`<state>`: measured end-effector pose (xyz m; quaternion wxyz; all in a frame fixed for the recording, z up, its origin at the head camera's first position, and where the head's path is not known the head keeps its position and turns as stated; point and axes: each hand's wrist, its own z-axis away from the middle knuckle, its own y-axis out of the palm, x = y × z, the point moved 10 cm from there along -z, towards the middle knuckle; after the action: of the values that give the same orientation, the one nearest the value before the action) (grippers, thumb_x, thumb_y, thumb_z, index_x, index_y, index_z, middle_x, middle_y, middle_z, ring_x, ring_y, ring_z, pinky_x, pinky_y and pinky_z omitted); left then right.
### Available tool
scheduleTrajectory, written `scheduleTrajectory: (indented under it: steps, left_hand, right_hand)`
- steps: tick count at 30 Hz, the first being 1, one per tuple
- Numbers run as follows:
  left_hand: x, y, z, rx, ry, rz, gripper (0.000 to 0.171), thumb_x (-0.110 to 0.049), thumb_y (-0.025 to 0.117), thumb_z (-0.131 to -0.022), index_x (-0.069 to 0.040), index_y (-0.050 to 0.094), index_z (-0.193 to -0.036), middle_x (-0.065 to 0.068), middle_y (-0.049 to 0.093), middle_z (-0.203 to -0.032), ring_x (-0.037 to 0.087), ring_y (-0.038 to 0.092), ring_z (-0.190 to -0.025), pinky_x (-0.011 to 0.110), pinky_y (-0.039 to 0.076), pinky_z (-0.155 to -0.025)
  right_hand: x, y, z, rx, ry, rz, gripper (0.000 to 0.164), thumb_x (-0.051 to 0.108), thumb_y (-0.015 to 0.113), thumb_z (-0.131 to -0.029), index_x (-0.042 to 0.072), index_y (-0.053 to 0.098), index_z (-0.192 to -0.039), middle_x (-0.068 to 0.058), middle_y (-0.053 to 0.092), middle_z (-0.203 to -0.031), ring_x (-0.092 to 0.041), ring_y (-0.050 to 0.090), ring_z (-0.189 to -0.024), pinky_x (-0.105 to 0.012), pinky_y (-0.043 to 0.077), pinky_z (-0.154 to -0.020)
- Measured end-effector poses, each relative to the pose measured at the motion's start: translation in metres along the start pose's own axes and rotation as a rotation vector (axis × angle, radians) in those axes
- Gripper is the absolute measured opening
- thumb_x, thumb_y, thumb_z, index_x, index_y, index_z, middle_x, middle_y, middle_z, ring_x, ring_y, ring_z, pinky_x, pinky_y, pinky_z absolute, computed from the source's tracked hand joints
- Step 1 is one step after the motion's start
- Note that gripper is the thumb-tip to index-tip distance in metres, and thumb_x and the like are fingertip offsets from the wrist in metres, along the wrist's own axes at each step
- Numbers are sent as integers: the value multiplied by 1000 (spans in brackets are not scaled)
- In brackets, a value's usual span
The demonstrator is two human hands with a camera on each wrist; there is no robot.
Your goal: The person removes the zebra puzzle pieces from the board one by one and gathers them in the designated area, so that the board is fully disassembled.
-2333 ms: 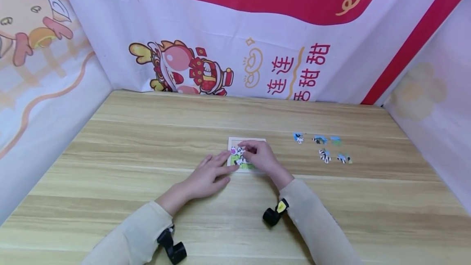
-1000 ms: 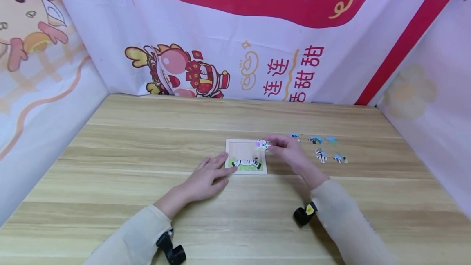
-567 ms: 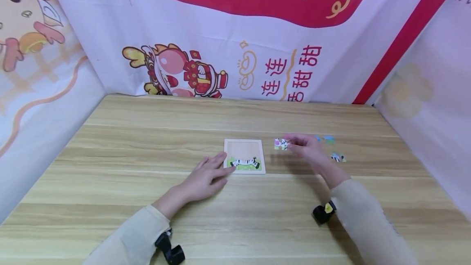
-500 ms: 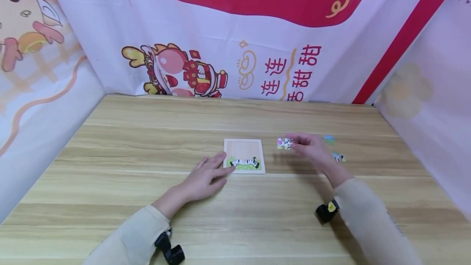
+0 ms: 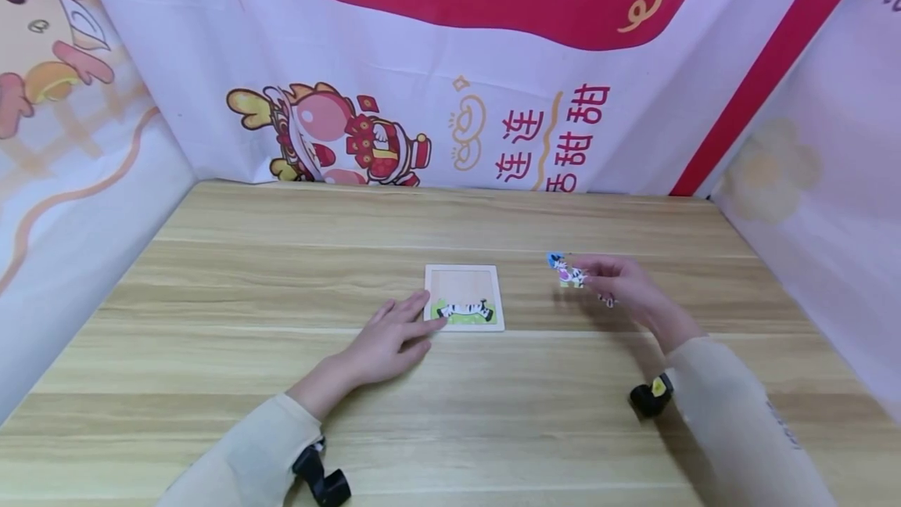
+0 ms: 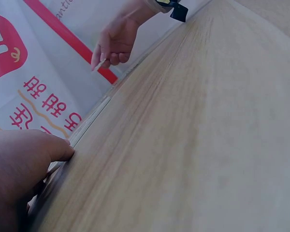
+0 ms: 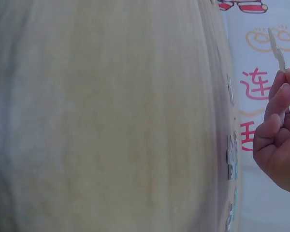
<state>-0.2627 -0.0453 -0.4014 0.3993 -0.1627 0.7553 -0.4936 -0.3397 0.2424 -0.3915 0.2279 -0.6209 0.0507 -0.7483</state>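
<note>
My right hand (image 5: 629, 288) pinches a jigsaw piece (image 5: 572, 278) with a zebra's head on it, raised over the table right of the puzzle tray. Edge-on, the same piece (image 7: 276, 50) stands out from the fingertips in the right wrist view. The square puzzle tray (image 5: 461, 268) has a pale rim and bare wood over most of its inside. Along its near side lies a strip of pieces (image 5: 468, 311) showing a zebra's body and legs on green. My left hand (image 5: 383, 350) rests on the table, straight fingers touching the tray's near left corner.
A loose blue piece (image 5: 555, 260) shows just behind the held one, and part of a striped piece (image 5: 608, 300) peeks out below my right hand. More pieces (image 7: 231, 157) lie on the table in the right wrist view. Printed cloth (image 5: 394, 45) hangs behind the table.
My right hand has lifted the zebra-head piece out of the tray and carried it right, now hiding most loose pieces. My left hand stays at the tray's corner. The head view shifts slightly.
</note>
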Motion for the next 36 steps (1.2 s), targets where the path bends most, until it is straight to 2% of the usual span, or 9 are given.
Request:
scheduleTrajectory:
  steps: [4, 11, 15, 22, 30, 36]
  left_hand:
    - [1, 1, 0, -1, -4, 2, 37, -28, 49, -87, -23, 48, -124, 11, 21, -139, 22, 17, -127, 47, 9, -99]
    - [1, 1, 1, 4, -10, 5, 37, -28, 49, -87, -23, 48, -124, 11, 21, -139, 22, 17, -127, 47, 9, -99]
    - [0, 1, 1, 8, -5, 3, 37, -27, 49, -87, -22, 48, -124, 12, 22, -139, 23, 17, -127, 48, 9, -99]
    - [0, 0, 0, 2, -10, 3, 38, -28, 49, -87, -22, 48, -124, 12, 21, -139, 23, 17, -127, 47, 8, -99]
    - [2, 2, 0, 0, -8, 0, 38, -27, 50, -87, -22, 48, -124, 12, 21, -139, 23, 16, -127, 48, 8, -99]
    - [3, 2, 0, 0, -13, 4, 38, -28, 50, -86, -22, 48, -124, 12, 21, -139, 23, 16, -127, 48, 8, -99]
  right_hand:
    - [-6, -6, -1, -17, -14, 33, 40, 5, 57, -80, -4, 47, -118, -15, 50, -107, -21, 47, -87, -36, 40, -77]
    - [-22, -12, -5, -44, 54, 88, 42, 9, 59, -79, 0, 48, -119, -10, 51, -93, -18, 46, -80, -29, 41, -69]
    - [-30, -15, -6, -49, 80, 109, 41, 10, 59, -80, 2, 49, -119, -11, 51, -95, -20, 46, -82, -30, 40, -70]
    - [-29, -11, -11, -27, 37, 201, 37, 14, 60, -80, 4, 53, -115, -13, 52, -99, -24, 46, -89, -32, 37, -73]
    - [-21, -6, -12, -22, -41, 230, 32, 6, 58, -81, -1, 55, -111, -12, 54, -88, -20, 46, -77, -29, 40, -64]
    - [-24, -6, -14, -34, -7, 277, 30, 8, 57, -82, 4, 57, -112, -10, 50, -84, -20, 43, -72, -27, 40, -58]
